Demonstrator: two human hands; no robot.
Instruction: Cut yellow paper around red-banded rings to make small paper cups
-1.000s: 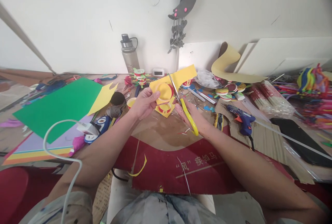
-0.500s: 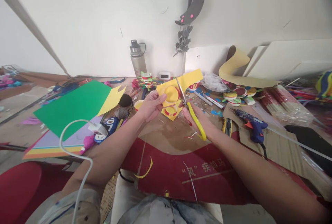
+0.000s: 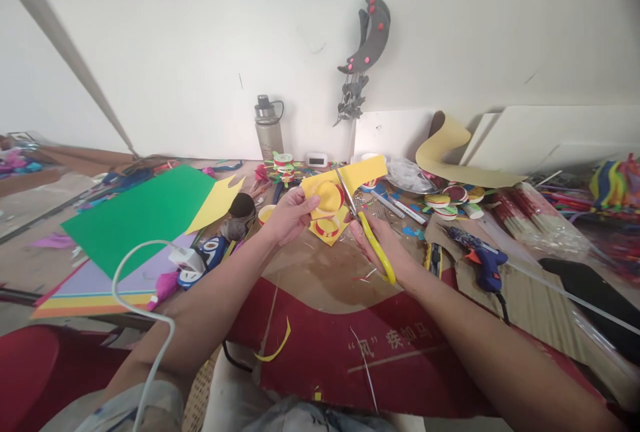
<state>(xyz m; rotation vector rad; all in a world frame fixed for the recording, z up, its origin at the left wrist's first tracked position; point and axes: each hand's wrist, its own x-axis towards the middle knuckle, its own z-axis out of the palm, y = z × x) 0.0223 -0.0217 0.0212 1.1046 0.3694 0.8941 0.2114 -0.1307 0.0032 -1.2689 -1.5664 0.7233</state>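
My left hand (image 3: pixel 293 216) pinches the edge of a sheet of yellow paper (image 3: pixel 367 171), thumb on top. A round ring with a red-and-yellow wall (image 3: pixel 330 198) sits against that paper beside my thumb. My right hand (image 3: pixel 376 243) is closed round the yellow handles of a pair of scissors (image 3: pixel 374 245). The metal blades cross the paper just right of the ring. Below, a second red-and-yellow ring (image 3: pixel 327 227) stands on a smaller yellow piece (image 3: pixel 331 240) on the work surface. Part of the scissors' handle is hidden by my fingers.
A hot glue gun (image 3: pixel 483 259) and a utility knife (image 3: pixel 434 260) lie to the right. Green paper (image 3: pixel 143 215) and a white cable (image 3: pixel 120 265) are at the left. A bottle (image 3: pixel 269 131) stands at the back. A yellow paper scrap (image 3: pixel 278 345) lies on the red cardboard (image 3: pixel 310 359).
The camera view has shifted and tilted upward, showing more wall. Both hands keep their grips, and the scissors stay across the yellow paper at nearly the same spot.
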